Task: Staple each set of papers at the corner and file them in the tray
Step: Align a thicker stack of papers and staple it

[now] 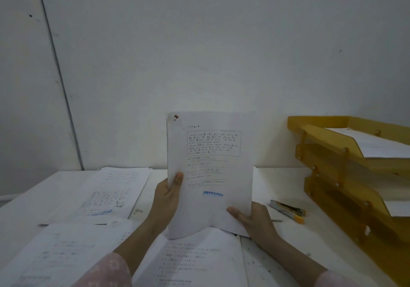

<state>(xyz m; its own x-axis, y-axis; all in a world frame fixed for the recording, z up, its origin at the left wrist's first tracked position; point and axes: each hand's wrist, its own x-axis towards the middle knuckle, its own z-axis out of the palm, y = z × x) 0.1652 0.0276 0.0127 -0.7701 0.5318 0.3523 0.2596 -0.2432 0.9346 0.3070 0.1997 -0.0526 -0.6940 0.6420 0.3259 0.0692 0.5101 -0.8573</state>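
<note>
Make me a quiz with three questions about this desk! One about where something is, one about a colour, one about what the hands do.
1. Where is the stapler?
A. on the table, between the right hand and the trays
B. in a drawer
C. on the floor

2. What colour are the trays?
A. blue
B. yellow
C. black

3. How are the held papers?
A. crumpled
B. lying flat
C. upright, gripped by both hands

Answers: 1 A, it lies on the table beside the trays. 2 B, every tier looks amber-yellow. 3 C, the left hand and right hand pinch their lower edges.
</note>
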